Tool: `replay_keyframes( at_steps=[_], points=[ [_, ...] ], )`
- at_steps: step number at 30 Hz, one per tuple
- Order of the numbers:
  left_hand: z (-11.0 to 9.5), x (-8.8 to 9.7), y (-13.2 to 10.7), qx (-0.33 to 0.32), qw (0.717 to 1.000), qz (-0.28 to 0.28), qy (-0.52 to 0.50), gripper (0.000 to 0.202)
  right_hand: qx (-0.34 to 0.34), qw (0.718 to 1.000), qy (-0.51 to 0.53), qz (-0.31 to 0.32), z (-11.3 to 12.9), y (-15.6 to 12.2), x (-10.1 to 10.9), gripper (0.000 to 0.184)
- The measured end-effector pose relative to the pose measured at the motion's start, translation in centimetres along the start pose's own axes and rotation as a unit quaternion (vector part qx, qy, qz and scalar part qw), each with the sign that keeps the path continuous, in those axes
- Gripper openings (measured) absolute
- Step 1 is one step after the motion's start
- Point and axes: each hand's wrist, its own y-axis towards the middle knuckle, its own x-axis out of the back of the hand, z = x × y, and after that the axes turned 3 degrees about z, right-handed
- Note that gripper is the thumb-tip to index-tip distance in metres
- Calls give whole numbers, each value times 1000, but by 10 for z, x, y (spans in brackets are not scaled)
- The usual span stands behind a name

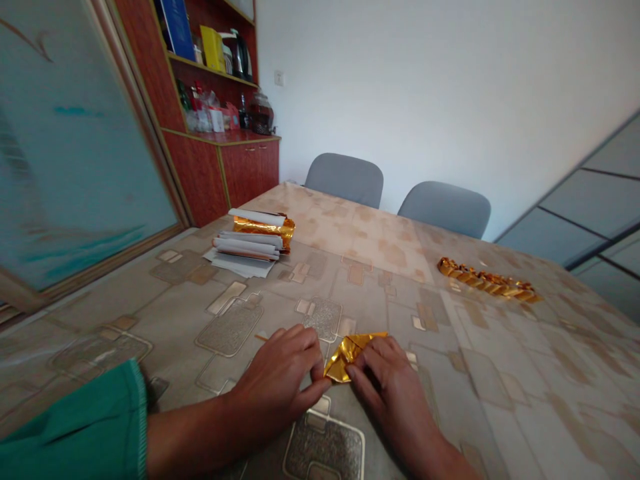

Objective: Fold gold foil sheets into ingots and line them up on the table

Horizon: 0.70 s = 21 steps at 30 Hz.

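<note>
A folded piece of gold foil paper lies on the table in front of me, its shiny surface creased. My left hand comes in from the left, with its fingertips pressing the foil's left corner. My right hand rests on the foil's right side, its fingers covering part of it. Farther up the table, a stack of white paper strips and gold foil rolls sits to the left. A row of folded gold foil pieces lies to the right.
The table has a beige and grey patterned cover. A green sleeve covers my left arm. Two grey chairs stand beyond the far edge. A red wooden cabinet with bottles stands behind the table, beside a frosted glass door.
</note>
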Motion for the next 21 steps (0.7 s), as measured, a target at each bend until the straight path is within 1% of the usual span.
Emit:
replay_keyframes(
  at_steps=[3,5,10,15,17,19,21],
  points=[
    [-2,1,1,15,1000,-5,1,12,-3,998,-66,-2,-1,4,-5,22],
    [-2,0,2,18,1000,-10,8,12,-2,996,-86,-2,-2,5,-9,22],
    [1,-2,2,-9,1000,-14,27,13,7,996,-93,-7,-3,4,-11,21],
    [3,-1,4,-27,999,-21,30,14,11,997,-78,-2,-3,4,-10,23],
    [4,-3,4,-57,997,-30,38,12,11,997,-79,-1,-3,4,-10,24],
    [5,-8,5,-113,991,-52,55,8,17,996,-84,-3,-3,3,-11,24],
    [5,-13,5,-178,977,-82,80,5,23,996,-89,-9,-3,3,-13,24]
  ],
)
